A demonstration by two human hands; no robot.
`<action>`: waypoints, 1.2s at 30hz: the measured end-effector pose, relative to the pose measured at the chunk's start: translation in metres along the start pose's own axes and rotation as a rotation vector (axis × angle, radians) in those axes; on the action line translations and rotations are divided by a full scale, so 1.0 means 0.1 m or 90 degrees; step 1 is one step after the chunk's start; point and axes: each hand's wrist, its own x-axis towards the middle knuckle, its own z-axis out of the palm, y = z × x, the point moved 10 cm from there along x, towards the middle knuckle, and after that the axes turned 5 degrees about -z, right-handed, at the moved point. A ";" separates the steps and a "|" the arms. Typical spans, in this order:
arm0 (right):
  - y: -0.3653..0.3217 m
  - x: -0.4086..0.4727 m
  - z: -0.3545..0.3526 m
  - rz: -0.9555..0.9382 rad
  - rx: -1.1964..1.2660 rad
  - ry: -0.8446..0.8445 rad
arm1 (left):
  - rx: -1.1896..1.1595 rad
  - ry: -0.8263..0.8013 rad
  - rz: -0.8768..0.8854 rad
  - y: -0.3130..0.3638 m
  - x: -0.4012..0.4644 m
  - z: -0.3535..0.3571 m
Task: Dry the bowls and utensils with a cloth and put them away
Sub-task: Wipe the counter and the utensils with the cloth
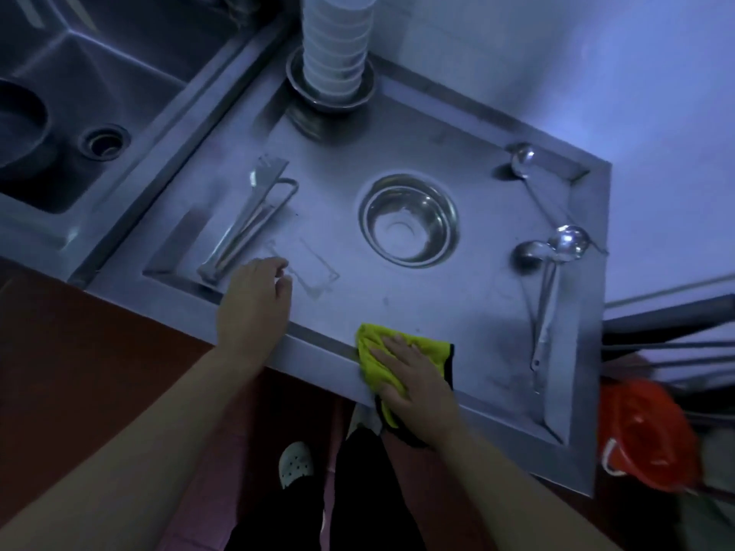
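Observation:
A yellow cloth (378,353) lies on the front rim of the steel draining tray (457,296), and my right hand (413,385) presses flat on it with straight fingers. My left hand (254,300) hovers over the tray's front left with loosely curled fingers, holding nothing, just beside the handle end of the metal tongs and utensils (246,224). A steel bowl (409,220) sits upright in the middle. Two ladles (557,248) lie along the right side, one further back (523,159). A tall stack of white bowls (336,45) stands in steel bowls at the back.
A deep sink (59,125) with a drain lies to the left. A red bucket (644,435) stands on the floor at the right, below metal rails. My legs and a white shoe (296,463) show under the counter edge.

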 end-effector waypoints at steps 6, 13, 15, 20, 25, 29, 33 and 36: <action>0.76 -0.73 -0.43 0.154 0.029 0.019 | 0.003 -0.089 0.037 0.44 -0.04 0.48; 0.99 -0.16 -0.34 0.195 -0.137 0.015 | 0.149 -0.230 0.163 0.73 -0.05 1.21; 1.09 0.00 -0.42 0.183 -0.175 0.038 | 0.194 -0.241 0.222 0.88 -0.03 1.43; 1.40 0.32 -0.74 0.124 -0.219 0.087 | 0.237 -0.256 0.267 1.28 0.07 1.95; 1.87 0.67 -1.13 0.117 -0.231 0.121 | 0.313 -0.258 0.301 1.55 0.08 2.32; 2.21 0.95 -1.40 0.113 -0.233 0.119 | 0.384 -0.268 0.287 1.56 0.04 2.47; 2.42 1.22 -1.57 0.076 -0.219 0.116 | 0.409 -0.261 0.267 1.61 0.05 2.49; 2.53 1.34 -1.64 0.073 -0.223 0.122 | 0.402 -0.277 0.246 1.59 0.05 2.50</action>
